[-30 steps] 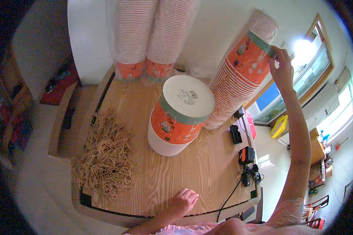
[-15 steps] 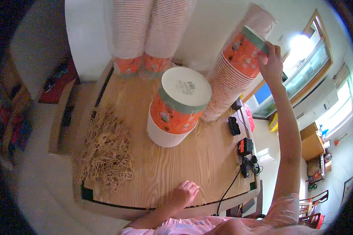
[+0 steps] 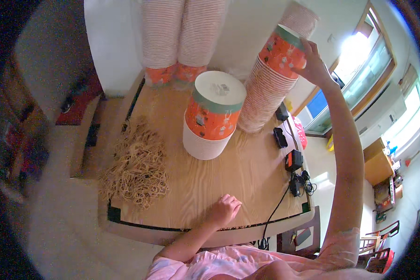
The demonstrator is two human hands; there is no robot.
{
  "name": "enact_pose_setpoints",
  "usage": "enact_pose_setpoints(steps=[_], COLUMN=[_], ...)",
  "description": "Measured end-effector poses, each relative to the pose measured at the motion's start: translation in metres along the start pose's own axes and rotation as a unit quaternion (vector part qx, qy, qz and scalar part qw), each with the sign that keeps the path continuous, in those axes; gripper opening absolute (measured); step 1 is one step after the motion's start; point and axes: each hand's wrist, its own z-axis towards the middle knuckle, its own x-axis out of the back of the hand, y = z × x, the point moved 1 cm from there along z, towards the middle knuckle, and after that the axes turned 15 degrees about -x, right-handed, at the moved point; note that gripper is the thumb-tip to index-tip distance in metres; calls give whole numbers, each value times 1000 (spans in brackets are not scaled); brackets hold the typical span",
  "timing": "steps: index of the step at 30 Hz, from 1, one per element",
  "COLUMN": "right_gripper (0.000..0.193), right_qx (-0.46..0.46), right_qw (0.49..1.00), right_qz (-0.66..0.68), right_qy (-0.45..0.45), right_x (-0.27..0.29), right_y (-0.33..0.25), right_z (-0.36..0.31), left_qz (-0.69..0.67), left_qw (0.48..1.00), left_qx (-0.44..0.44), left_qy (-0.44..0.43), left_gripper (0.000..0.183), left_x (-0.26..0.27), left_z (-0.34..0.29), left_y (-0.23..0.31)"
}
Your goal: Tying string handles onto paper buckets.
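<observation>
At the upper right, my right hand (image 3: 315,63) grips the side of an orange paper bucket (image 3: 283,51) with a green band. This bucket sits upside down on top of a tall leaning stack of nested paper buckets (image 3: 268,91). Left of it, at mid-table, stands a shorter stack of upside-down buckets (image 3: 213,116), its top one orange and green with a white base. My left hand (image 3: 224,211) rests near the table's front edge, fingers curled in, with nothing seen in them.
A heap of tan rubber bands (image 3: 137,170) covers the table's left side. Two tall plastic-wrapped bucket stacks (image 3: 161,37) stand at the back. Along the right edge lie a black-and-orange box (image 3: 293,160), a black tray-like piece (image 3: 280,137) and coiled cables (image 3: 305,184).
The whole view has shifted, so the table sits higher in it. My right hand still grips the top bucket, which has tilted slightly left with its stack. My left hand stays near the front edge.
</observation>
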Motion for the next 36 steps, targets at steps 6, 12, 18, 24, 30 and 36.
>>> enact_pose_setpoints(steps=[6, 12, 18, 24, 30, 36], right_gripper=[46, 12, 17, 15, 16, 14], right_qx=[-57, -217, -366, -409, -418, -429], right_qw=[967, 852, 730, 701, 632, 577], right_qz=[122, 458, 559, 547, 596, 634], right_qy=[217, -129, -143, -206, -267, -284], right_x=[-47, -200, -217, -232, -228, -223], right_y=[-33, -69, -100, -86, -84, -93], right_z=[-56, -169, -182, -176, -171, -156], left_qz=[-227, -95, -129, -208, -290, -337], left_qw=[939, 884, 868, 835, 800, 771], left_qx=[168, 175, 246, 347, 353, 389], left_qy=[195, 422, 411, 373, 389, 375], left_gripper=[13, 14, 20, 12, 8, 9], left_x=[21, 118, 148, 173, 177, 188], left_z=[9, 52, 68, 84, 86, 97], left_y=[-24, -105, -183, -175, -180, -183])
